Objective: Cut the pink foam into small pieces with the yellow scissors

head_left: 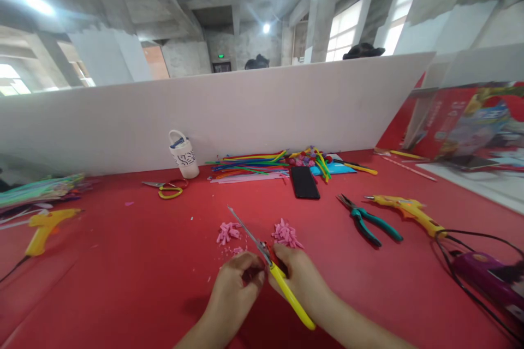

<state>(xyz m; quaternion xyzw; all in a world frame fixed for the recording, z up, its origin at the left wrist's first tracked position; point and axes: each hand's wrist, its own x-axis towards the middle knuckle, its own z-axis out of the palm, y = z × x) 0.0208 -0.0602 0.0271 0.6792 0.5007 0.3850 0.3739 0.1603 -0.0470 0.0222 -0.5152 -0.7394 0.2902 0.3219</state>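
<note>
My right hand [305, 278] is closed around a pair of scissors [291, 297]. Their yellow handle points down toward me and the blades reach up and to the left. Close beside the blades, my left hand [235, 290] has its thumb and fingers pinched together; what lies between them is too small or hidden to make out. Just beyond my hands lie two small heaps of short pink pieces, a left heap [228, 233] and a right heap [287, 233]. Tiny pink crumbs are scattered near the left heap.
Pliers [366, 221] and a yellow glue gun [403, 210] lie on the right, another glue gun [47, 229] far left. Farther back are spare scissors [168, 190], a white cup [185, 158], colourful pipe cleaners [249, 164] and a black phone [305, 182]. A white partition [229, 109] stands behind.
</note>
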